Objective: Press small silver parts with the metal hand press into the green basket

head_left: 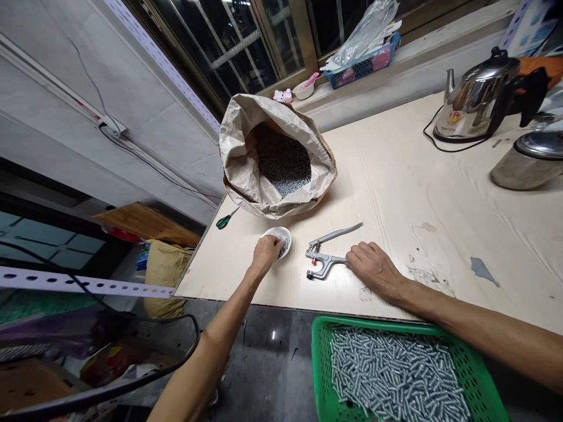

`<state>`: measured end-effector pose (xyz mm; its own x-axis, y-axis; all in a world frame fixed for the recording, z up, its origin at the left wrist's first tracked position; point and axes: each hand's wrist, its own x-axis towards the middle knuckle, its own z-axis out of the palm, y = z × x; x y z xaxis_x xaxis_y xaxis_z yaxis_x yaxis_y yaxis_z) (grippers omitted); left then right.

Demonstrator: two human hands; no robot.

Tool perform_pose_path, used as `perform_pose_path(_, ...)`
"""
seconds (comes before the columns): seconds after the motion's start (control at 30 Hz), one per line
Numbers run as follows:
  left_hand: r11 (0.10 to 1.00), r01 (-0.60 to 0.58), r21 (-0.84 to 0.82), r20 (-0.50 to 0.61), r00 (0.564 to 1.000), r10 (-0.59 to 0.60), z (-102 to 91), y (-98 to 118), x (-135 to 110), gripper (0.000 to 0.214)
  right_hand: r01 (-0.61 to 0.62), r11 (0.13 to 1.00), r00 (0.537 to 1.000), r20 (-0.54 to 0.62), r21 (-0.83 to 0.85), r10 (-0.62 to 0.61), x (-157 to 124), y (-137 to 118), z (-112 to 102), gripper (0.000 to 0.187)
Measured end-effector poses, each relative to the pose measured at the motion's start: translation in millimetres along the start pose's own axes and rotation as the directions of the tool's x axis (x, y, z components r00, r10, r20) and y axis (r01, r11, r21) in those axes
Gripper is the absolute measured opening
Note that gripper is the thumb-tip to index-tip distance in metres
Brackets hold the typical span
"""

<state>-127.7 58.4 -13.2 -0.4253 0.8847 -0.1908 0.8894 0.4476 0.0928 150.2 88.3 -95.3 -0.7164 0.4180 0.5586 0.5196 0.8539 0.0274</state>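
My left hand (266,251) reaches over a small white bowl (287,233), its fingers drawn together among small silvery metal pieces (284,241). Whatever sits between those fingertips is hidden. On the table to its right lie grey snap-fastener pliers (324,262), their handles spread and a spring between them. Curled fingers of my right hand (373,271) cover the end of the lower handle, and the hand rests on the tabletop. Behind the bowl stands a large open paper-lined sack (246,187) with many small metal pieces inside.
Below the table's front edge, a green basket (323,363) holds many metal screws (396,375). Green-handled scissors (223,221) lie near the left edge. A steel kettle (479,99) and a metal pot (523,164) stand at the right. A blue basket (365,67) sits on the windowsill.
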Motion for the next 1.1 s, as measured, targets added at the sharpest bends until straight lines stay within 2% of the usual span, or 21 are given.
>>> perform_pose_path(0.27, 0.986, 0.061, -0.153, -0.059, 0.996, -0.071, 5.2, 4.6, 1.5, 0.015, -0.004, 1.0, 1.0, -0.015, -0.005, 0.004, -0.1, -0.6, -0.3, 0.019)
perform_pose_path(0.5, 0.896, 0.06, -0.44, -0.135, 0.982, -0.132, 1.7, -18.1, 2.8, 0.018, -0.007, 1.0, 1.0, -0.002, 0.004, 0.007, -0.5, -1.2, 0.9, 0.019)
perform_pose_path(0.63, 0.864, 0.042, -0.502, -0.162, 0.977, -0.141, -6.9, -18.6, -4.7, 0.021, -0.016, 1.0, 1.0, 0.018, 0.003, 0.016, -1.3, -1.1, 1.5, 0.018)
perform_pose_path(0.7, 0.887, -0.016, -0.462, -0.2, 0.976, -0.086, -8.9, -10.4, -16.5, 0.021, -0.017, 1.0, 0.999, 0.028, 0.003, 0.017, -1.2, -0.7, 2.4, 0.017)
perform_pose_path(0.77, 0.921, -0.145, -0.362, -0.226, 0.972, 0.064, -5.1, 0.4, -34.4, 0.018, -0.016, 1.0, 0.999, 0.038, 0.001, 0.016, -0.8, -0.3, 2.9, 0.017)
perform_pose_path(0.83, 0.926, -0.297, -0.232, -0.198, 0.947, 0.254, 5.3, 9.7, -54.5, 0.016, -0.021, 1.0, 0.998, 0.055, 0.001, 0.021, -0.2, -0.3, 2.2, 0.018)
perform_pose_path(0.9, 0.912, -0.39, -0.127, -0.133, 0.918, 0.374, 19.9, 14.2, -71.6, 0.019, -0.04, 0.999, 0.996, 0.083, 0.018, 0.038, 0.5, -0.7, -0.7, 0.017)
perform_pose_path(0.97, 0.908, -0.411, -0.078, -0.096, 0.91, 0.404, 34.4, 13.5, -81.9, 0.023, -0.069, 0.996, 0.99, 0.124, 0.06, 0.061, 1.6, -1.1, -5.7, 0.014)
perform_pose_path(1.1, 0.931, -0.36, -0.055, -0.121, 0.928, 0.352, 50.9, 6.1, -87.3, 0.026, -0.124, 0.982, 0.969, 0.231, 0.141, 0.089, 9.0, 0.6, -15.1, 0.016)
